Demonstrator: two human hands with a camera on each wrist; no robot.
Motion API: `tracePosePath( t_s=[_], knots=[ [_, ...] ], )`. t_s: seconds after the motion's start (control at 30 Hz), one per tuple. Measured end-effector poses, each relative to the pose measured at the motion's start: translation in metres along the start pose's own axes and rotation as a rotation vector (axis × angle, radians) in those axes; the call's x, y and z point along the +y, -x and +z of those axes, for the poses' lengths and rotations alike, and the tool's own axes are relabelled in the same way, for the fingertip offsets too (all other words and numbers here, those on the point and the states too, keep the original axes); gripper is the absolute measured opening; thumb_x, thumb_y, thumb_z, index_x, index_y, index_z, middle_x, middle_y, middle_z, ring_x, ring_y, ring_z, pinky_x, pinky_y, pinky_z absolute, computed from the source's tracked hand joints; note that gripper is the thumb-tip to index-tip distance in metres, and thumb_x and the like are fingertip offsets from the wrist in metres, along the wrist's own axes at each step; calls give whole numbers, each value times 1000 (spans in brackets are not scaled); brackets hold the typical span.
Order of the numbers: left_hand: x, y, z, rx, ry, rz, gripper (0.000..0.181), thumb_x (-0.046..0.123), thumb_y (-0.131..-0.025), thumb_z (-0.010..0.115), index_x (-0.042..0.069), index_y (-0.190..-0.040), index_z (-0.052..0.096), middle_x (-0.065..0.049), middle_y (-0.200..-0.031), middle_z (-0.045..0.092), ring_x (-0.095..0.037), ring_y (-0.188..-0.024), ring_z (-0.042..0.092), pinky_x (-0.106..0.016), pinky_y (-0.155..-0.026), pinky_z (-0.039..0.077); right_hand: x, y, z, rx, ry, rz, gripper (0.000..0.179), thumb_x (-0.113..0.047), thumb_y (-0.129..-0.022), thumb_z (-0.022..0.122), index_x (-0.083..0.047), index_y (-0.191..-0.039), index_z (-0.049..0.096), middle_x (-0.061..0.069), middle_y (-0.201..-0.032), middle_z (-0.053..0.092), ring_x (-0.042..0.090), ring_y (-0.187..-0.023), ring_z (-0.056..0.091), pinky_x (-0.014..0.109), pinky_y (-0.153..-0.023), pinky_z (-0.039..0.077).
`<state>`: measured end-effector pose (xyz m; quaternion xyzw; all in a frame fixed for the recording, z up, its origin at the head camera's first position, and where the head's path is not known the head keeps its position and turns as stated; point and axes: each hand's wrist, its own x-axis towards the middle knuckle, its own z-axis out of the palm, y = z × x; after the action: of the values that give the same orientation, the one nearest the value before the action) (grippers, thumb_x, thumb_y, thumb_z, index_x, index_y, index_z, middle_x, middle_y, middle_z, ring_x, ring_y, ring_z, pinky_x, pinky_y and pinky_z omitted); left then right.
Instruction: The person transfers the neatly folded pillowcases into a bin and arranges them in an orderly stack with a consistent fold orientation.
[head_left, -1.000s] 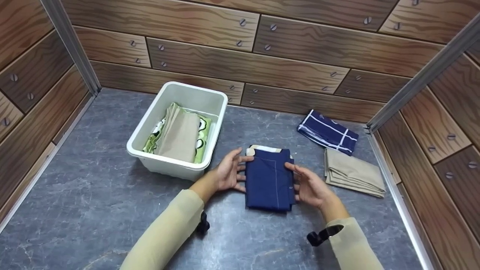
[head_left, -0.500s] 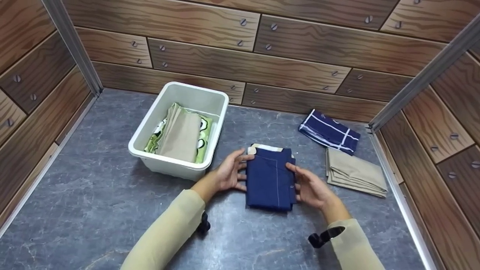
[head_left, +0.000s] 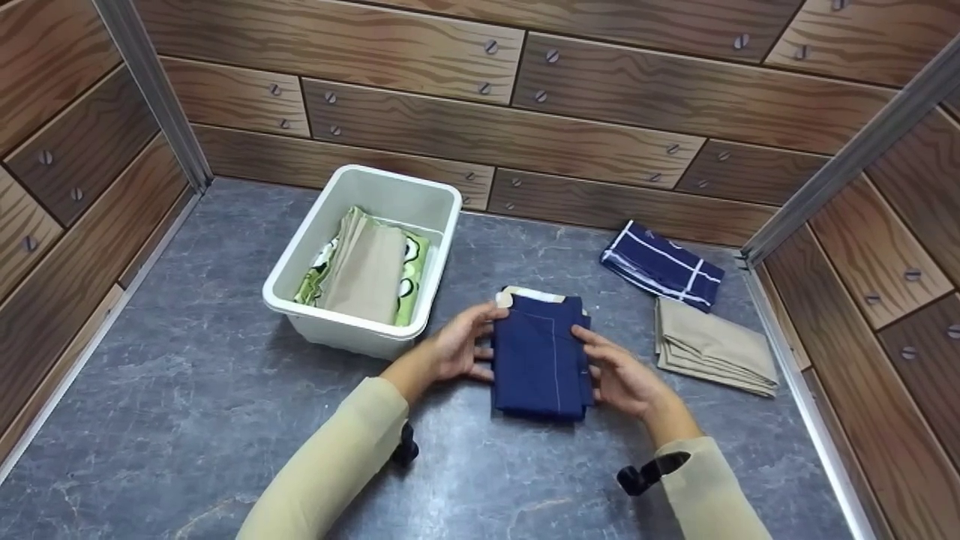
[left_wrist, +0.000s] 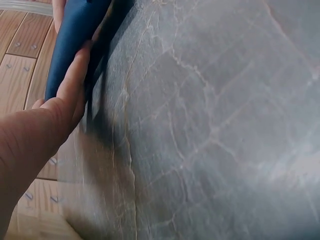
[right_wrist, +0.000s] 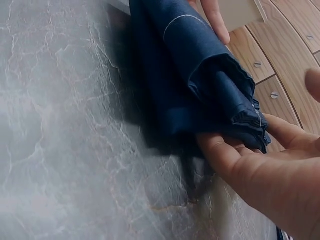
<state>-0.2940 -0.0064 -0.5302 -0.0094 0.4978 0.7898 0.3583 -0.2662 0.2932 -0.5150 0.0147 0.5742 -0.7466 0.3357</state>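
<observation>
Left hand (head_left: 454, 349) and right hand (head_left: 626, 382) either side of folded navy cloth (head_left: 536, 367), mid bench (head_left: 187, 390), slightly toward right edge; fingers (left_wrist: 74, 75) on both spread, touching its sides, right ones partly underneath; beige cloth (head_left: 716, 351) by right edge, checked navy cloth (head_left: 660, 262) near far right corner, white bin (head_left: 352, 339) left of middle, holding fabrics

A left hand (head_left: 459, 345) and right hand (head_left: 622, 375) hold a folded navy-blue cloth (head_left: 534, 367) near a white rectangular plastic bin (head_left: 345, 335) (a folded beige cloth (head_left: 369, 274) lies inside, over green patterned fabric (head_left: 408, 289)).
</observation>
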Motion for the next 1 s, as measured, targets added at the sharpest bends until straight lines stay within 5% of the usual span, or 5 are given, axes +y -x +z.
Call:
tracePosePath(
  t_s=[0.2,0.37,0.57,1.0],
  knots=[
    [-1,1,3,2,-63,35,66,18,-93,67,20,-152,36,-12,-145,46,-33,-110,62,-52,-80,57,1,-1,2,24,22,-38,78,1,-96,49,-17,-161,10,6,-149,36,20,-113,60,44,-97,50],
    [0,3,5,5,-89,62,68,10,-92,68,20,-152,37,-10,-151,38,-34,-113,61,-53,-81,57,1,-1,3,37,27,-77,83,8,-92,51,-14,-161,12,10,-154,26,20,-112,61,39,-95,53],
    [1,5,6,7,-107,82,71,5,-90,69,21,-152,38,-11,-151,35,-34,-114,59,-57,-84,55,1,0,6,45,45,-132,89,16,-86,56,-11,-160,15,9,-149,32,20,-111,62,36,-93,56],
    [4,8,11,41,-200,144,92,-22,-76,67,23,-152,39,-11,-148,36,-31,-98,65,-45,-74,61,-7,2,13,51,58,-147,97,22,-80,59,-12,-160,16,13,-143,40,24,-105,67,40,-89,58]
  ],
)
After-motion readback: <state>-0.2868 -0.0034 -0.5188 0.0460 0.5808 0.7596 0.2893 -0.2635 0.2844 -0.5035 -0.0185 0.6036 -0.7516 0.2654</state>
